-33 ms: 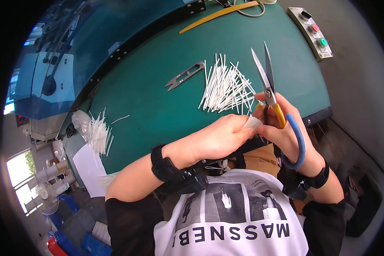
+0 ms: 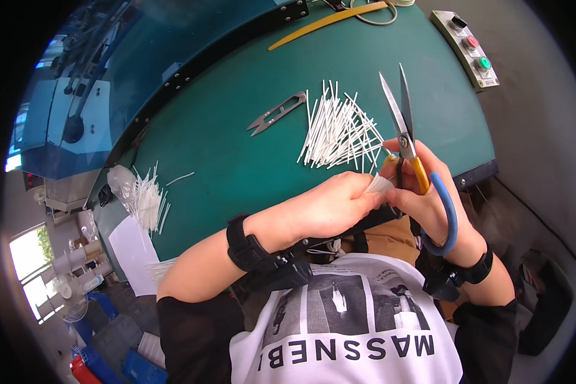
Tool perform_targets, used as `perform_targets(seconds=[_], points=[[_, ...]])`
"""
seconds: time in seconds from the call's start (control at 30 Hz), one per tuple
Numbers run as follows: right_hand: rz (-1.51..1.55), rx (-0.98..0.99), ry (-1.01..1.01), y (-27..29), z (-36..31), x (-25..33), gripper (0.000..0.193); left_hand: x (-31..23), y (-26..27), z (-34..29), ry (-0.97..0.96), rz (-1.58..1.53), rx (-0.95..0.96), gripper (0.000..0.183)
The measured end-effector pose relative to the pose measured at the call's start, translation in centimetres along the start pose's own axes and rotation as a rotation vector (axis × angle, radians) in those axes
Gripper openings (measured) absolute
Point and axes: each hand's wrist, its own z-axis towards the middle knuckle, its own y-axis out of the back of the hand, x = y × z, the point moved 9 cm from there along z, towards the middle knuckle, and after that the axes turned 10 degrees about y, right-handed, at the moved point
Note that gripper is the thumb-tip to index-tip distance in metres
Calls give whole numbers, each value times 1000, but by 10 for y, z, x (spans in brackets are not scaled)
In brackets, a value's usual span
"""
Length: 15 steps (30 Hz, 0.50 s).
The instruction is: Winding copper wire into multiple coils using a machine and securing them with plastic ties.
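Observation:
My left hand (image 2: 345, 201) is closed on a small bundle of white strips (image 2: 380, 185) near the table's front edge. Scissors (image 2: 403, 131) with a yellow and a blue handle hang in my right hand (image 2: 432, 205), their blades parted slightly and pointing away from me. The right fingertips meet the near side of the bundle. Just beyond my hands lies a loose pile of thin white sticks (image 2: 339, 131), and left of it a pair of dark metal thread snips (image 2: 276, 114). Palms and part of the fingers are hidden.
The green table (image 2: 217, 134) carries a second heap of white sticks (image 2: 150, 201) by a plastic bag (image 2: 120, 182) and a white sheet (image 2: 131, 246) at left. A yellow curved strip (image 2: 326, 24) lies at the back. A button box (image 2: 470, 48) stands at far right; a blue-tinted panel (image 2: 192, 38) borders the far left.
The scissors' blades have shifted very slightly to the right. Both hands stay in almost the same place, and the piles have not moved.

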Motion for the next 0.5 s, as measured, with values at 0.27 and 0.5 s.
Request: perform_targets(seconds=[0.27,0.5], points=[[-46,-68,294,3,-7,5,62,10,-22,3,128,-367,422,22],[15,14,190,2,0,-3,66,10,-22,3,138,-377,411,19]])
